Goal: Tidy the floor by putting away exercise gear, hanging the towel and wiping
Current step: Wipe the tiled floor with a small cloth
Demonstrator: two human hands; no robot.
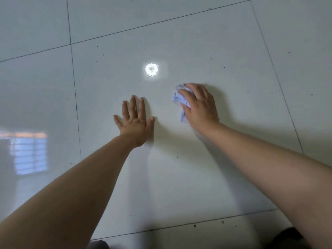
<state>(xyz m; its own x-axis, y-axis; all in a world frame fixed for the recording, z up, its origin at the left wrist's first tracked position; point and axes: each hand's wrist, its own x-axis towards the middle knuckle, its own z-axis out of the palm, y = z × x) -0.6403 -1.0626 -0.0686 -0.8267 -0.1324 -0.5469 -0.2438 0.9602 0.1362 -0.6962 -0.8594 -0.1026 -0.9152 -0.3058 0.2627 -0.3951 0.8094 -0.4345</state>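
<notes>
Wiping looks under way: the right hand (199,103) presses a crumpled cloth (177,97) onto the tiled floor (233,51), fingers closed over it, left hand (135,121) flat with fingers spread; specks remain, no exercise gear visible.

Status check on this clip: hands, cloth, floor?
Left hand flat on floor tile, fingers spread. Right hand pressing crumpled cloth down. Dark specks scattered; nothing blocking.
</notes>
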